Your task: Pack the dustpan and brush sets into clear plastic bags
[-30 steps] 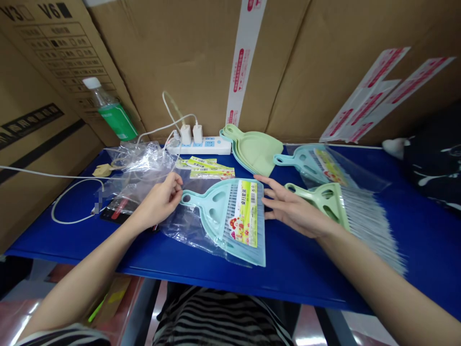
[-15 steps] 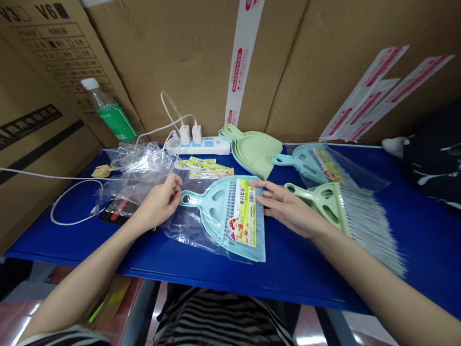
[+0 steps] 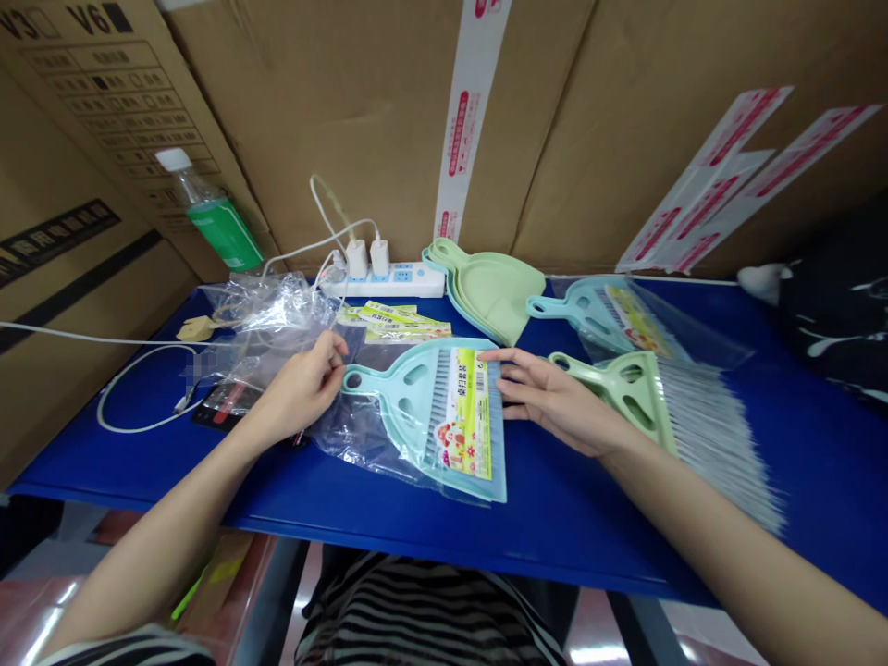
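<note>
Here's the left hand (image 3: 309, 384), curled up at the handle end of the blue dustpan-and-brush set (image 3: 399, 388), thumb and forefinger drawn together. Whether they're pinching the handle, the clear bag (image 3: 361, 449) or nothing at all, I can't tell; the knuckles hide the tips. Over to the right hand (image 3: 548, 398): fingers long and loosely spread, tips at the bristle edge of the set, one right by the corner of the label (image 3: 464, 416). The thumb's out of sight, and so is whatever lies beneath that palm.

The set itself lies flat on the blue table (image 3: 333, 518), front and centre, between both hands. Tough to say where the bag's edges run, it's so see-through. Beneath the plastic by the left forearm there's a dark flat object (image 3: 215, 412), partly covered, hard to name. The right hand and forearm cut across the near side of a green brush (image 3: 635, 398), bristles fanning right.

Behind, loose labels (image 3: 395, 319) lie heaped before a power strip (image 3: 420, 284), crumpled plastic (image 3: 277, 305) swallowing the cables to its left. Nested dustpans (image 3: 503, 291) rest against the cardboard (image 3: 388, 120), with another bagged blue set (image 3: 589, 305) beside them. A bottle (image 3: 226, 236) leans far left; a dark bundle (image 3: 846, 305) is cut off far right.
</note>
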Motion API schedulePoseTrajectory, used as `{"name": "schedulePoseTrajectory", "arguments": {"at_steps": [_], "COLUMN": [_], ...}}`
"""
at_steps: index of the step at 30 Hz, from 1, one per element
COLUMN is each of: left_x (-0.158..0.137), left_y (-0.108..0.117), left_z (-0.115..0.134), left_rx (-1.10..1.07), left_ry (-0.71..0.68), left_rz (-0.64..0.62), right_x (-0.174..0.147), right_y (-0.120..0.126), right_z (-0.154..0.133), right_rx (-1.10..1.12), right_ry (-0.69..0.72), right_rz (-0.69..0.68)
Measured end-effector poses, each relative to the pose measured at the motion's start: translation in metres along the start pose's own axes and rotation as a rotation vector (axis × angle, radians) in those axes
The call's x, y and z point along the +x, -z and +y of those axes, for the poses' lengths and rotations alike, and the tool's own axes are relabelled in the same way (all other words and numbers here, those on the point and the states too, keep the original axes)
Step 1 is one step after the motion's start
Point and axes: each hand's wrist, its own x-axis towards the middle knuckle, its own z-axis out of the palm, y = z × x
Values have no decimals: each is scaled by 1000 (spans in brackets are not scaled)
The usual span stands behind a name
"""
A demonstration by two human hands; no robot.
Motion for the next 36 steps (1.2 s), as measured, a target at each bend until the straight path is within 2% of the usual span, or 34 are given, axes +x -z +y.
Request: {"name": "schedulePoseTrajectory", "arguments": {"at_steps": [5,13,24,31,36], "left_x": [0,1,2,3,3], "left_y": [1,6,8,10,8], "left_z": [-2,-4,-5,-3,-1], "left_rx": [24,84,217,402,531], "left_ry": [20,55,136,185,217], "left_rz": [-14,-1,-26,-56,-50], "right_x": [-1,0,4,0,-3], "right_y": [1,2,1,5,10], "right_z": [-1,0,4,0,0], "right_rx": [36,4,-204,-350,-556], "right_ry": [9,72,154,151,165], "right_rz": [-30,-1,110,89,34]}}
